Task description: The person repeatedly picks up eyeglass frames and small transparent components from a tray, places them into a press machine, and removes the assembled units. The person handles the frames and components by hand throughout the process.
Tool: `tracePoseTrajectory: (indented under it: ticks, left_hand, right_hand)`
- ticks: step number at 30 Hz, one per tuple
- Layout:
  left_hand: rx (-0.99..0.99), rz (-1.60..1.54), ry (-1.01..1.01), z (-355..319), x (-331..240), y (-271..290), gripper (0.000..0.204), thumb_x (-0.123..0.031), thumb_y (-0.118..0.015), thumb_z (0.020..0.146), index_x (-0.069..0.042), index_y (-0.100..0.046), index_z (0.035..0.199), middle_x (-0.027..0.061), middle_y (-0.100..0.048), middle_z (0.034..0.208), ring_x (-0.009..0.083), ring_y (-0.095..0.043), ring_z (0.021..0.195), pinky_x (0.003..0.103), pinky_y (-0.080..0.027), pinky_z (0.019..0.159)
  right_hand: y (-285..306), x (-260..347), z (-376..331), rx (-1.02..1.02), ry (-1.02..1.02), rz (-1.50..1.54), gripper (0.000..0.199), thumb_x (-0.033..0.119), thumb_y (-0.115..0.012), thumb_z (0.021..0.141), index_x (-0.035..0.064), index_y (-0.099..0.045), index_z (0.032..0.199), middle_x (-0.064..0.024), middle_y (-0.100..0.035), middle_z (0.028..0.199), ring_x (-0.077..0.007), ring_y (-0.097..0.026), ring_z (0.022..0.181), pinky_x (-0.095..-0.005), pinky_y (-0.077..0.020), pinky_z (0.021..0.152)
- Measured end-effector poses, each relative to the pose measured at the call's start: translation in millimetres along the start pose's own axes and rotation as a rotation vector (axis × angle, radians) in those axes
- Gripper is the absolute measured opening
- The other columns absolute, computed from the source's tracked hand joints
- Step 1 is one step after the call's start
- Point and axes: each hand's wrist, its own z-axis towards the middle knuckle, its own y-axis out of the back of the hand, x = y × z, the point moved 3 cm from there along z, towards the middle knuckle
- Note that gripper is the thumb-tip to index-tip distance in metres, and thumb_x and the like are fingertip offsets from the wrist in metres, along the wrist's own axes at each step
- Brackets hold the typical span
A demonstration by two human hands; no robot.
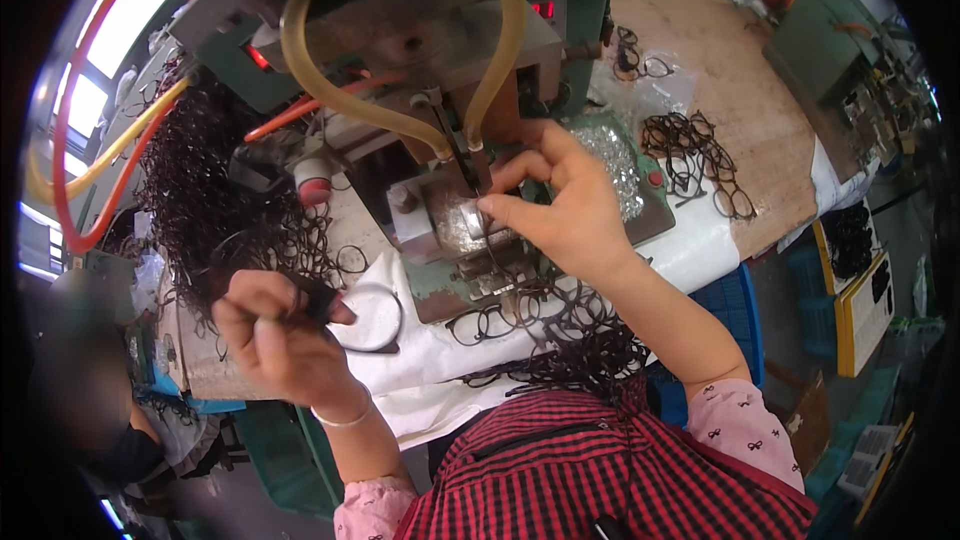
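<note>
My left hand [285, 340] is closed around a dark eyeglass frame [402, 316], left of the machine. One round rim sticks out toward the white cloth, and motion smears part of the frame. At the press machine [455, 70], my right hand [575, 205] reaches in under the head. Its thumb and index finger pinch close together beside the tool tip [468, 172], above a small metal fixture [470, 225]. Whatever those fingertips hold is too small to make out. More dark eyeglass frames [560, 325] lie along the near table edge, just below the fixture.
A tall heap of dark eyeglass frames [200, 170] rises on the left. Small shiny pieces [625, 170] lie right of the fixture. Several frames [690, 155] rest on the brown table [770, 120]. A red button [313, 190] and yellow hoses [295, 30] flank the press. Another person sits far left.
</note>
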Motion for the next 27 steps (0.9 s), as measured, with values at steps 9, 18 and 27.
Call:
tracePoseTrajectory:
  ticks: [9,18,27]
  left_hand:
    - [0.026,0.291,-0.295,32,17,-30,0.014,-0.005,-0.046,0.098,0.0,-0.05,0.11,0.0151,-0.061,0.093,0.0198,-0.061,0.079,0.032,-0.058,0.067]
    - [0.826,0.844,-0.767,-25,43,-67,0.019,-0.007,-0.074,0.07,-0.008,-0.061,0.082,0.0088,-0.069,0.102,0.0218,-0.067,0.083,0.032,-0.059,0.067]
    - [0.908,0.882,-0.71,-26,44,-69,0.019,-0.006,-0.074,0.07,-0.01,-0.058,0.079,0.0036,-0.069,0.094,0.0178,-0.067,0.077,0.031,-0.06,0.067]
  right_hand:
    - [-12,9,-23,-0.072,-0.093,0.386,0.052,-0.001,-0.07,0.08,-0.0011,-0.05,0.128,-0.0116,-0.065,0.106,-0.0169,-0.063,0.101,-0.028,-0.049,0.088]
    - [95,-85,-34,-0.308,0.156,-1.204,0.018,0.011,-0.073,0.073,0.0042,-0.071,0.09,-0.0192,-0.06,0.126,-0.0384,-0.047,0.128,-0.0467,-0.0459,0.096]
    - [102,-82,-19,-0.405,0.141,-0.877,0.011,0.011,-0.07,0.08,0.0047,-0.073,0.089,-0.0105,-0.071,0.092,-0.0296,-0.065,0.09,-0.0381,-0.0501,0.081]
